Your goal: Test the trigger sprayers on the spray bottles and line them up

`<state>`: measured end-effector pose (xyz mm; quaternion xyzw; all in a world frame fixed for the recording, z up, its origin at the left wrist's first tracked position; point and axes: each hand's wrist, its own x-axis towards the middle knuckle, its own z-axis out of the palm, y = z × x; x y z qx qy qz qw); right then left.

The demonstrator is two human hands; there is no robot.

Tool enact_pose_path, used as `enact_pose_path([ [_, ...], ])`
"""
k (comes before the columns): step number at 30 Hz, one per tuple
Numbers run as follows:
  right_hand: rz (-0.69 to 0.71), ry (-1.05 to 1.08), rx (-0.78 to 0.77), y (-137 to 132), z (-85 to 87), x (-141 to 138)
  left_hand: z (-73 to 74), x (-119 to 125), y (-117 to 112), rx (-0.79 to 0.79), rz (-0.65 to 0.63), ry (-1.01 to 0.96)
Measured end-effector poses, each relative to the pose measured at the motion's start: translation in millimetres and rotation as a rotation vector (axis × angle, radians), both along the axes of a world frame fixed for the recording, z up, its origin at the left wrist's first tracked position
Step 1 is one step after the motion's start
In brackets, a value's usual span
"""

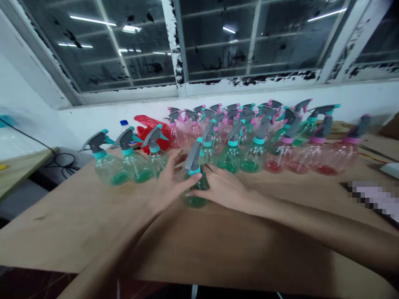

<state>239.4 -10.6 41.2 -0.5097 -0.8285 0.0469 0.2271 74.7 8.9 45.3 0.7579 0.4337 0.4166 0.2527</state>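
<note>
A green spray bottle (198, 201) with a grey trigger head and turquoise collar stands upright on the table in front of me. My right hand (222, 186) wraps its right side, thumb across the front. From the left, my left hand (171, 179) cups the same bottle, its thumb lying over the front below the collar; its fingers curve up beside the head. Just behind the hands is a row of similar bottles, including a green spray bottle (230, 160) and a pink spray bottle (276, 160). Left of my hands stand three green ones, the nearest a spray bottle (136, 168).
More spray bottles crowd the back by the wall, near a red plastic bag (149, 128) and a blue-capped bottle (124, 123). Black cable (67, 164) lies coiled at left. A blurred, pixelated flat object (374, 197) is at right on the wooden table (93, 232).
</note>
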Motion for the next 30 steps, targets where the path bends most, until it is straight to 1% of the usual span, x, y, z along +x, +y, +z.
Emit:
enact_pose_path([
  [2,-0.006,-0.022,0.015,-10.3,1.2,13.0,4.4,19.3,0.0,0.010,-0.089,-0.022],
  [5,-0.018,-0.060,0.040,-22.9,2.0,31.9,11.4,43.9,-1.0,0.008,-0.196,0.009],
  [9,-0.059,-0.077,0.070,-34.8,-1.8,51.6,17.3,70.6,-6.3,-0.070,-0.319,-0.015],
  [12,-0.114,-0.075,0.108,-40.8,-6.3,61.0,16.0,88.2,-12.2,-0.145,-0.351,-0.077],
  [15,-0.152,-0.105,0.157,-45.0,-10.8,66.3,11.8,102.6,-15.2,-0.157,-0.342,-0.106],
  [18,-0.209,-0.147,0.172,-46.9,-15.0,69.2,8.7,111.8,-13.3,-0.155,-0.343,-0.099],
  [22,-0.237,-0.106,0.218,-44.1,-19.7,72.7,10.1,114.7,-8.3,-0.172,-0.358,-0.060],
  [27,-0.170,0.013,0.233,-34.3,-25.8,77.3,13.7,113.9,-2.9,-0.131,-0.395,-0.068],
  [30,-0.090,0.127,0.166,-28.7,-31.0,79.7,16.9,115.2,-0.5,-0.149,-0.422,-0.074],
])
